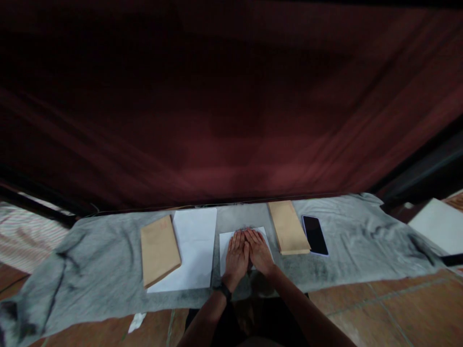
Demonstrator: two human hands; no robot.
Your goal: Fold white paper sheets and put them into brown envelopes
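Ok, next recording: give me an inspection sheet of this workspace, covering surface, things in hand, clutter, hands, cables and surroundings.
Surface: grey cloth, wrinkled at both ends.
Things in hand: white paper, flat under both hands.
Clutter: left tan block partly over a larger sheet; right tan block; phone beside it, screen dark; white scrap on the floor.
Hands: left and right lie flat, side by side; dark band on the left wrist.
Cables: thin dark line at far left, possibly a cord.
Surroundings: dark red backdrop, tiled floor.
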